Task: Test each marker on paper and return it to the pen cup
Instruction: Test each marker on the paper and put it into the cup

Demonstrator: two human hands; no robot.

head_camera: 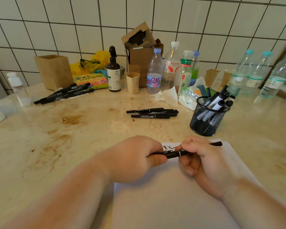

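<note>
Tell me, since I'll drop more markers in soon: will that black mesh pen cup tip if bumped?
The mesh pen cup looks light, being open wire. Its markers lean right and stick out above the rim, so it probably tips that way if knocked. On the smooth counter it may slide first.

Both hands over white paper [172, 204] on the stained desk [73, 146]: left hand [135, 156] and right hand [203, 161] gripping one black marker [175, 153] held level. Scribbles just beyond the fingers [186, 170]. Farther back, loose markers [153, 112] beside a mesh pen cup [206, 119] with markers inside.
</note>
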